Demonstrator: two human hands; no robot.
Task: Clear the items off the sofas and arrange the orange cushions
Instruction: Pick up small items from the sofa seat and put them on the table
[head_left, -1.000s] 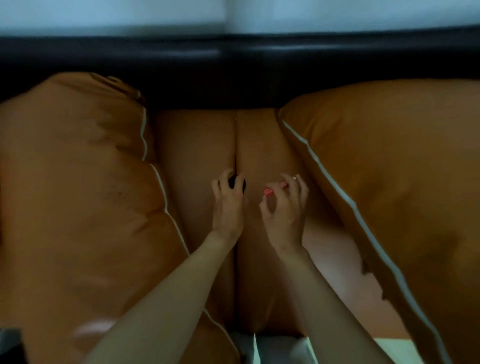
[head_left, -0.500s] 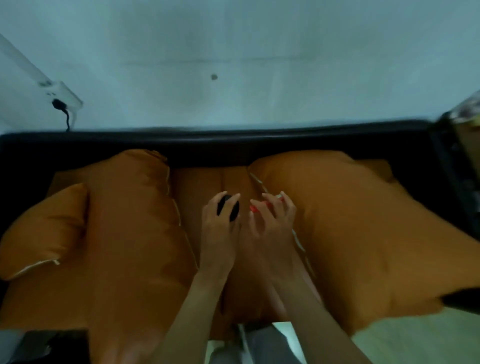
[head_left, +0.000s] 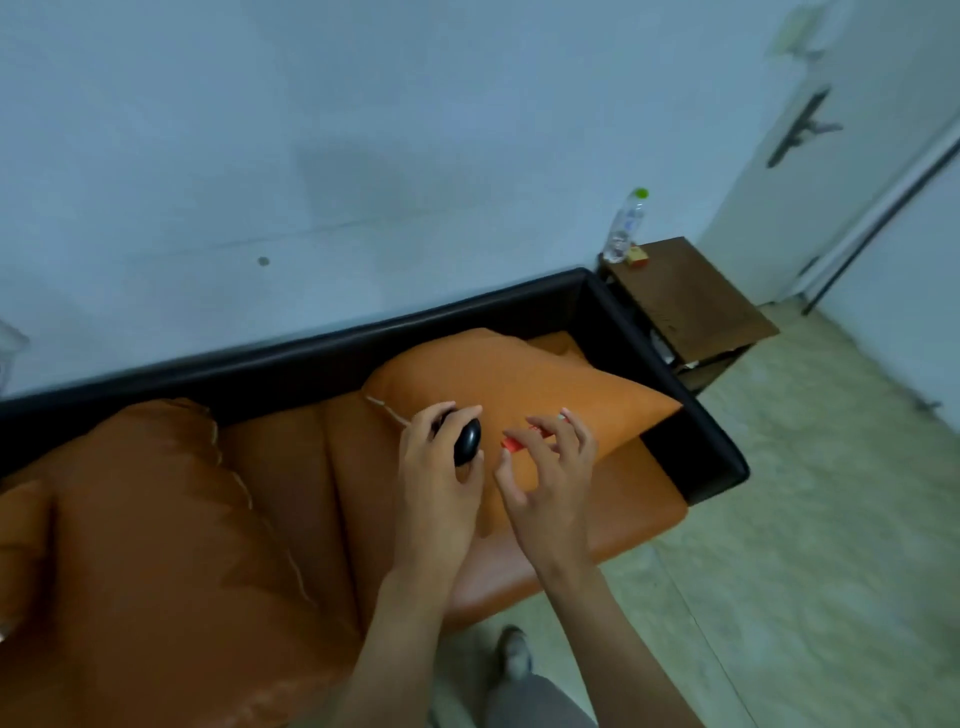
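Head view, looking down over sofa (head_left: 613, 525) with black frame and orange seat. Left hand (head_left: 441, 483) above seat, fingers curled round small black oval object (head_left: 467, 440), held clear of upholstery. Right hand (head_left: 550, 478) just beside left, fingertips pinching small red item (head_left: 514, 441); other fingers spread loosely, thumb apart. Both hands hovering in front of right orange cushion (head_left: 524, 384), propped at sofa's right end against black backrest, one corner poking toward armrest. Left orange cushion (head_left: 156, 499) large, slumped over sofa's left half, white piping along edge. Bare strip of seat showing between the two cushions. Brown side table (head_left: 691, 306) touching or just beside sofa's right armrest, cannot tell which; clear bottle with green cap (head_left: 626, 226) upright on its far corner, small yellow-red box (head_left: 638, 257) beside bottle. Pale wall behind sofa, tiled floor (head_left: 810, 519) to sofa's right. Grey trouser leg and shoe (head_left: 514, 654) below sofa's front edge.
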